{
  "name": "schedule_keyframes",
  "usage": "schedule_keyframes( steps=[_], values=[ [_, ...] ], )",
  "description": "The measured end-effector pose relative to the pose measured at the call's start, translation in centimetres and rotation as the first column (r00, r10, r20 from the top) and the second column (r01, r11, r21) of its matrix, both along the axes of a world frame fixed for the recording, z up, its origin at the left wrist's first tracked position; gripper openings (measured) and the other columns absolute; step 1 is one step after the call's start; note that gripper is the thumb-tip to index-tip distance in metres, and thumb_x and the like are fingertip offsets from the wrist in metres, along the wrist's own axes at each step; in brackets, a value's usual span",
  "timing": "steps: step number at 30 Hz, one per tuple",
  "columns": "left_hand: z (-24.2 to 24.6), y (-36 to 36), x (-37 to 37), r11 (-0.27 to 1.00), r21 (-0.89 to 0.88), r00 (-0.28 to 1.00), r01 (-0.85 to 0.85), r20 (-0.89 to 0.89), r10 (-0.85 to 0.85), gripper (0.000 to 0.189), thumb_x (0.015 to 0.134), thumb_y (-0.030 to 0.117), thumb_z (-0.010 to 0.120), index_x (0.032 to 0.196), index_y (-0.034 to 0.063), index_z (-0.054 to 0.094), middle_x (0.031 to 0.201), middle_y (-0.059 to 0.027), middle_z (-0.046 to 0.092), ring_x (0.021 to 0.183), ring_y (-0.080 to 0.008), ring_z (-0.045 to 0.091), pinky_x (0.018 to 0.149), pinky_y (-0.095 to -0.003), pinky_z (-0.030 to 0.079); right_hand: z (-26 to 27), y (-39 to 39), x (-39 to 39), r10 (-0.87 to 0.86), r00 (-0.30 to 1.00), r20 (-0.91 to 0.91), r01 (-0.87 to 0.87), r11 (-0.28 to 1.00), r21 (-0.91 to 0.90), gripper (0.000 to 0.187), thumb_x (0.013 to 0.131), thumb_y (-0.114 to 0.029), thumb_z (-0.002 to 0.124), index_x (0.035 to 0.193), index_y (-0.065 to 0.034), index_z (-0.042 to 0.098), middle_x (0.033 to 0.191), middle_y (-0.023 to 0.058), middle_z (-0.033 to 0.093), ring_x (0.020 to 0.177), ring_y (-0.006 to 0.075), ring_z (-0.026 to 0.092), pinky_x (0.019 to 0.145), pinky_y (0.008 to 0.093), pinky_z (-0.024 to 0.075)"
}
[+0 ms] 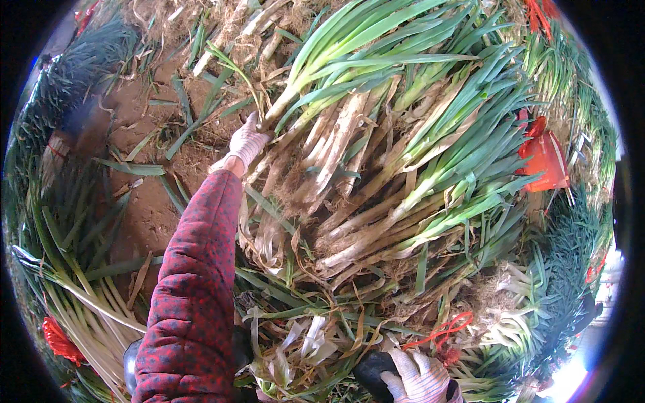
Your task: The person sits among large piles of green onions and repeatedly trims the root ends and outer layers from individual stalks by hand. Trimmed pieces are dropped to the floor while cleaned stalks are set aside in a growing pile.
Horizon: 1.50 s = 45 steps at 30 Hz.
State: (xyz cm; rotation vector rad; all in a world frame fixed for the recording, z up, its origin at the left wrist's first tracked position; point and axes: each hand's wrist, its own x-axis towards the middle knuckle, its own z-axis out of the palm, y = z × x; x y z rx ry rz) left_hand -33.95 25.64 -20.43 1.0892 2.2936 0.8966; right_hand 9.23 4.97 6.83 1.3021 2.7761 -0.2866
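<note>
Stretched forward in a red patterned sleeve, my left hand (248, 142) wears a pale striped glove and is closed around the lower stalk of a green onion (287, 101), whose leaves fan to the upper right. A large heap of green onions (373, 201) with dirty roots lies to the right of that hand. My right hand (417, 375), gloved too, rests low in the view beside a dark rounded thing, perhaps a shoe (375, 373), with its fingers spread. Red cord (446, 332) lies just above it. Whether its palm touches anything is hidden.
Brown soil (151, 211) with loose leaves shows at left. Bundled green onions (85, 302) lie at lower left near a red plastic bundle (61, 341). A red bag (544, 161) stands at right. Peeled-off outer leaves (297, 347) lie between the hands. More green onions (564, 237) line the right side.
</note>
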Motion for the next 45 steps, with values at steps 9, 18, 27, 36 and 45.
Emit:
schedule_keyframes(
  steps=[9,18,27,36,45],
  values=[
    [9.3,-5.0,11.5,0.902,0.427,0.388,-0.062,0.843,-0.373,0.025,0.076,0.002,0.06,0.1,-0.0001,0.056,0.073,-0.0014,0.057,0.061,-0.0096,0.053,0.054,-0.0219,0.043,0.8,-1.3,0.8,-0.048,0.997,-0.058,0.044,0.997,-0.06,0.04,0.071,-0.028,0.066,0.105,-0.0083,0.058,0.09,0.0097,0.057,0.077,0.0313,0.056,0.066,0.0403,0.0464],
    [23.4,-16.2,29.0,0.744,0.643,-0.644,0.185,0.65,-0.402,0.047,0.084,0.038,0.057,0.107,-0.002,0.053,0.068,-0.0026,0.055,0.053,-0.01,0.05,0.047,-0.0196,0.044,3.2,1.0,6.5,-0.53,0.502,-0.683,0.333,0.848,-0.413,0.037,0.083,-0.034,0.058,0.102,-0.0023,0.059,0.08,0.0073,0.063,0.075,0.0197,0.061,0.069,0.0318,0.0482],
    [26.1,-27.4,40.9,0.752,0.56,-0.83,0.347,0.557,-0.032,0.065,0.085,0.054,0.044,0.102,-0.0088,0.051,0.057,-0.013,0.053,0.031,-0.0113,0.042,0.031,-0.0203,0.04,3.2,1.3,12.0,-0.742,-0.414,-0.527,-0.266,0.653,-0.709,0.051,0.08,-0.052,0.056,0.093,-0.0027,0.057,0.085,0.0104,0.062,0.074,0.0223,0.061,0.066,0.0354,0.0505],
    [27.4,-28.9,42.3,0.805,0.355,-0.276,0.474,0.929,-0.247,0.048,0.089,0.048,0.043,0.102,0.0033,0.055,0.061,0.0009,0.048,0.04,-0.0079,0.041,0.036,-0.0194,0.034,1.6,0.8,14.6,-0.378,0.712,-0.591,0.653,0.666,0.361,0.037,0.085,-0.042,0.047,0.088,-0.0074,0.061,0.077,0.0166,0.059,0.071,0.0328,0.059,0.063,0.0415,0.0463],
    [25.1,-25.3,37.3,0.931,0.33,0.308,0.156,0.879,-0.363,0.03,0.086,0.035,0.056,0.092,0.0052,0.058,0.068,0.0023,0.053,0.052,-0.007,0.049,0.039,-0.0194,0.036,2.6,-1.0,19.7,-0.858,0.51,-0.064,0.843,0.513,-0.162,0.038,0.088,-0.033,0.05,0.098,0.0027,0.059,0.084,0.0165,0.064,0.081,0.0214,0.063,0.069,0.0341,0.0492]
  ],
)
